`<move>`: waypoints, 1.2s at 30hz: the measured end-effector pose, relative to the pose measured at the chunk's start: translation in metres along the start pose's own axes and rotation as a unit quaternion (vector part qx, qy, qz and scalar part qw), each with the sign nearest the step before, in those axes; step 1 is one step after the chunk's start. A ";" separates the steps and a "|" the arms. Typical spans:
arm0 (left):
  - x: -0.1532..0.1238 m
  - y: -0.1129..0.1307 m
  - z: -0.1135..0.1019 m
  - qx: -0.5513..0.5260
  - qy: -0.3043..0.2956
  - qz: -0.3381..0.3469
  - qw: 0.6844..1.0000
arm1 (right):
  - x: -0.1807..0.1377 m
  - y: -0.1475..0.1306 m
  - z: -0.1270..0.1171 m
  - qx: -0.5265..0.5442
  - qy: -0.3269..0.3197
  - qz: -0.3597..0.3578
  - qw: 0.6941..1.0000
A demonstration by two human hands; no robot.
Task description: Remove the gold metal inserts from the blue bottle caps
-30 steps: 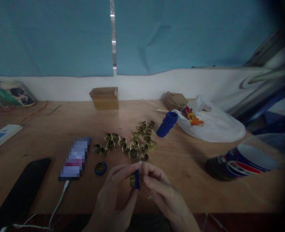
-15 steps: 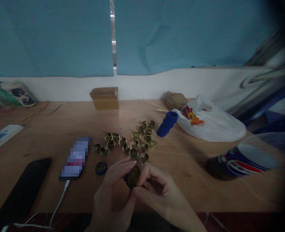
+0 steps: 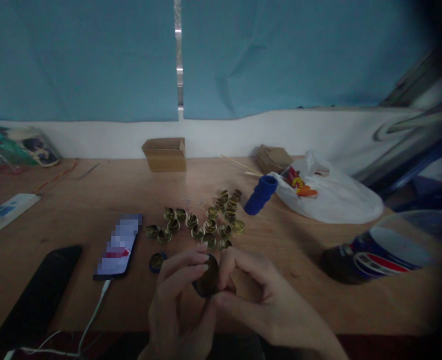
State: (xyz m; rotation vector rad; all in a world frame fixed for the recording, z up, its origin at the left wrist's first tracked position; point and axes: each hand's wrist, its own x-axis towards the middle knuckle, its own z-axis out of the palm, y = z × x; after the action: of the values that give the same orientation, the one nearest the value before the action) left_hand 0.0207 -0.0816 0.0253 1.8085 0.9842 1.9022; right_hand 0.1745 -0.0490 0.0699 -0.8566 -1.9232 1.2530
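Observation:
Between my two hands is a small round brass-coloured cap with a dark edge, held above the front of the table. My left hand grips it from the left, fingers over its top and thumb below. The thumb and fingers of my right hand pinch its right edge; what else they hold there is hidden. Just left of my left hand lies a brass cap in a blue ring. Several loose brass caps are scattered beyond my hands. Behind them to the right leans a stack of blue rings.
A phone on a white cable and a black case-like object lie to the left. On the right are a Pepsi-labelled cup and a white plastic bag. A cardboard box stands by the wall.
The cap has turned a little, showing more of its flat face. My left fingers have shifted across its top. The whole view has moved slightly.

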 end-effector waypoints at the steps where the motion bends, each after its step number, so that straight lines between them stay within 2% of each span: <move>1: -0.001 0.000 0.001 -0.006 -0.002 -0.005 1.000 | 0.000 0.001 0.000 0.006 0.002 -0.001 1.000; 6: -0.007 -0.002 0.002 -0.017 -0.015 -0.015 1.000 | -0.001 0.010 -0.004 0.073 -0.023 0.014 0.997; 11: -0.009 -0.006 -0.002 -0.020 -0.058 -0.008 0.998 | 0.002 0.024 -0.011 0.178 -0.080 0.040 0.980; 15: -0.008 -0.006 -0.005 -0.008 -0.078 -0.005 0.997 | 0.005 0.032 -0.010 0.269 -0.105 0.066 0.955; 20: -0.008 -0.005 -0.004 -0.027 -0.080 -0.013 0.996 | 0.004 0.044 -0.008 0.374 -0.128 0.125 0.910; 28: -0.010 -0.003 -0.001 -0.023 -0.075 -0.043 0.996 | 0.006 0.061 -0.012 0.427 -0.152 0.128 0.882; 32: -0.010 -0.005 -0.002 0.009 -0.113 -0.062 0.992 | 0.008 0.057 -0.012 0.421 -0.148 0.118 0.887; 36: -0.010 -0.005 -0.005 0.025 -0.116 -0.063 0.991 | 0.009 0.052 -0.012 0.401 -0.135 0.128 0.897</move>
State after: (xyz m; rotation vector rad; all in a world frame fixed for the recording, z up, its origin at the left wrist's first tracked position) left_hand 0.0165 -0.0861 0.0146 1.8965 1.0446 1.5644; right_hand 0.1882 -0.0193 0.0269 -0.5082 -1.2732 2.1925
